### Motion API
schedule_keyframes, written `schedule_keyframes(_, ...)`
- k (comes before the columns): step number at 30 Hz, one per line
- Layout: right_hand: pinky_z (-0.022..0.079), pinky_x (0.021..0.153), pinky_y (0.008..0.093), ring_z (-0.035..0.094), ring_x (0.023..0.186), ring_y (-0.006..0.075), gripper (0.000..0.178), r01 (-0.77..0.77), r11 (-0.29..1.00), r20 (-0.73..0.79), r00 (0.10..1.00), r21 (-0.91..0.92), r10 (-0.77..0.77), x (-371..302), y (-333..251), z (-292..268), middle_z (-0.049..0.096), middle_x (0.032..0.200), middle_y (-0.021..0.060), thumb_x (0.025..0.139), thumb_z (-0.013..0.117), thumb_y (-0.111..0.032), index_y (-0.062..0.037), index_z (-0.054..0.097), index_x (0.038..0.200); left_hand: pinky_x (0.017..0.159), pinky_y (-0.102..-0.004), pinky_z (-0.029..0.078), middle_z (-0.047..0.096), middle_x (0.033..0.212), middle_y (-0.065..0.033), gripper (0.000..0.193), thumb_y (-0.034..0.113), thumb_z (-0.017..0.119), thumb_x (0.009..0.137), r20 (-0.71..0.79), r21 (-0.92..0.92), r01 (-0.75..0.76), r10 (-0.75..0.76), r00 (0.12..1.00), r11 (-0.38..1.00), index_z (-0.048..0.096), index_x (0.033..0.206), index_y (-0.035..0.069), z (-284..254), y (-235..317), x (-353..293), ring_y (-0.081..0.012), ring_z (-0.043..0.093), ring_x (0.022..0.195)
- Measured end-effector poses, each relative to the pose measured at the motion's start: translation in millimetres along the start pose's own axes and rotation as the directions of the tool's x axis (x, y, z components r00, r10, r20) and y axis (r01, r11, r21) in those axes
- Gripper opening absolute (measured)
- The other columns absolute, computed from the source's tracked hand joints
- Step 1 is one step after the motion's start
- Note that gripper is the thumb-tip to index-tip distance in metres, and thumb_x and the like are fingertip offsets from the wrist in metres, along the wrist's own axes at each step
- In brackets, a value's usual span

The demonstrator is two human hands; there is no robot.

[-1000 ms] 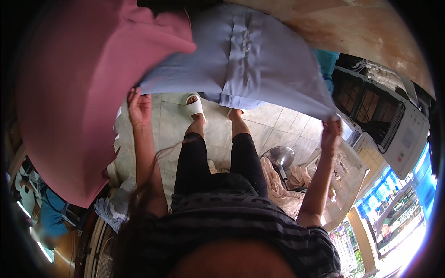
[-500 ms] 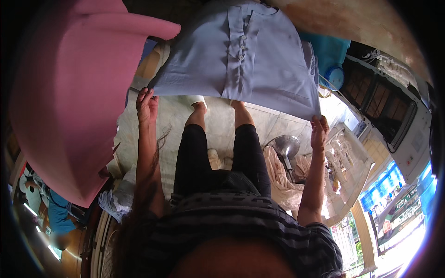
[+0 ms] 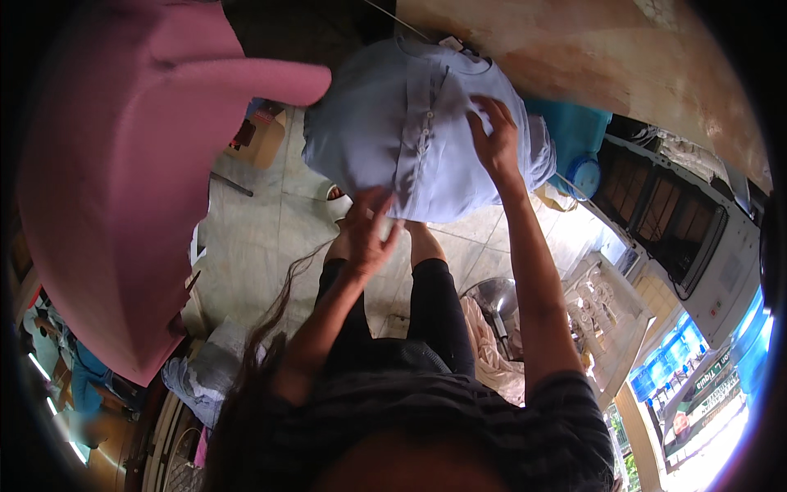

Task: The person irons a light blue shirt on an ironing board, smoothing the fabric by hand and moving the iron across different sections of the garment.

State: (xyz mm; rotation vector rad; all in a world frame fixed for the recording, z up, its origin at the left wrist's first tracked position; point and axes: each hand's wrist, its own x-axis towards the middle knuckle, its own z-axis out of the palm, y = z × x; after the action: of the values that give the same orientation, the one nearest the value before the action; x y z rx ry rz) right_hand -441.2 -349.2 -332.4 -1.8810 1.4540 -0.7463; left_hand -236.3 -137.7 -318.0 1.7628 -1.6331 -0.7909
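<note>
A light blue-grey shirt (image 3: 369, 123) with a buttoned placket spreads in front of me, its collar at the far side. Whatever holds it up is hidden. My left hand (image 3: 370, 234) is at the shirt's near hem, below the placket, somewhat blurred, with fingers apart. Over the shirt's upper right side is my right hand (image 3: 497, 138), fingers loosely spread and curved against or just above the cloth; whether it touches, I cannot tell. Neither hand grips the fabric.
A pink padded board (image 3: 123, 197) fills the left, its narrow arm reaching toward the shirt. At right are a teal container (image 3: 574, 131) and a white appliance (image 3: 730, 254) with a dark front. A pan (image 3: 492, 299) lies on cloth nearby; a cardboard box (image 3: 266, 139) sits on the floor.
Both hands have released the stretched hem corners. The shirt's lower edge has drawn in. My left hand moved right to the hem's middle; my right moved up and left over the shirt.
</note>
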Motion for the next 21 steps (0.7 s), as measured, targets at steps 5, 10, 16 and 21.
schedule_keyframes(5,0.045,0.091,0.0508,0.056,0.112,0.0352,0.037,0.167,0.949,0.037,0.986,-0.268,-0.163,86,5,63,0.060,0.120,0.0136,0.081,0.070,-0.030,-0.0139,0.065,0.114,0.101,-0.0470,0.035,0.045,0.138,-0.0099,0.059,0.017,0.072,0.079,0.134,0.148,-0.031,0.011,0.991,0.989,0.052,0.134,0.014,35,12,-15,-0.0322,0.042,0.126)
schedule_keyframes(10,0.047,0.085,0.0482,0.061,0.100,0.0317,0.030,0.161,0.963,0.171,0.977,-0.215,-0.125,96,3,75,0.065,0.106,0.0105,0.078,0.073,-0.029,-0.0150,0.068,0.104,0.102,-0.0487,0.034,0.041,0.142,-0.0087,0.059,0.019,0.070,0.080,0.155,0.160,-0.003,-0.022,0.988,0.987,0.050,0.136,0.015,36,-6,-23,-0.0336,0.039,0.130)
schedule_keyframes(16,0.053,0.071,0.0301,0.064,0.073,0.0181,0.012,0.015,0.990,-0.007,1.000,0.141,-0.015,102,6,69,0.069,0.082,0.0051,0.082,0.071,-0.011,-0.0049,0.069,0.092,0.103,-0.0493,0.034,0.040,0.143,-0.0093,0.060,0.021,0.068,0.081,0.161,0.166,-0.006,-0.021,0.987,0.986,0.050,0.138,0.017,39,-8,-26,-0.0345,0.038,0.132)
schedule_keyframes(21,0.054,0.073,0.0324,0.069,0.078,0.0231,0.014,0.065,0.991,0.077,0.994,0.119,-0.074,91,20,50,0.071,0.087,0.0122,0.085,0.066,-0.010,-0.0051,0.070,0.097,0.099,-0.0477,0.034,0.040,0.144,-0.0099,0.064,0.016,0.073,0.077,0.138,0.165,-0.034,0.011,0.990,0.986,0.050,0.137,0.016,37,-7,-22,-0.0344,0.041,0.128)
